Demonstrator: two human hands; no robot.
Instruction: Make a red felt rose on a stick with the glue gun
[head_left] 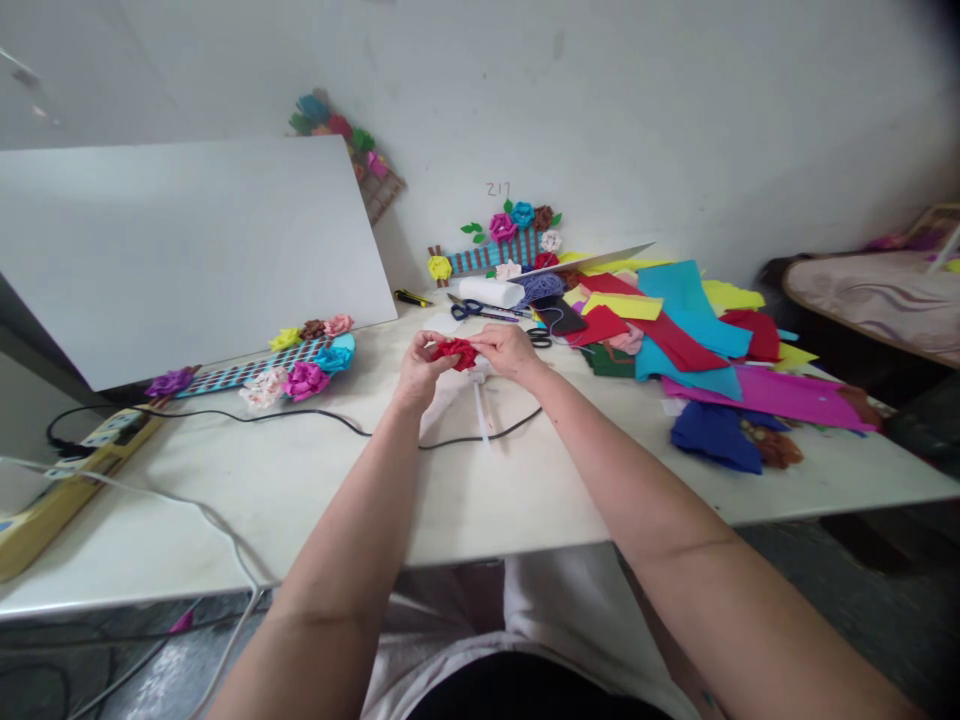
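Observation:
A crumpled red paper flower is held above the table between my two hands. My left hand is closed around its left side, thumb in front. From the right, my right hand pinches the flower's edge with its fingertips. Just below the hands lies a whitish tool, partly hidden, with a translucent white stick; it looks like a glue gun. Behind the hands are scissors with dark blue handles, and a second, black-handled pair rests near my right hand.
Colored crepe paper is heaped at the right. A flower-covered woven piece lies left, and another leans on the wall. A white board stands behind. A black cord crosses the table from a power strip.

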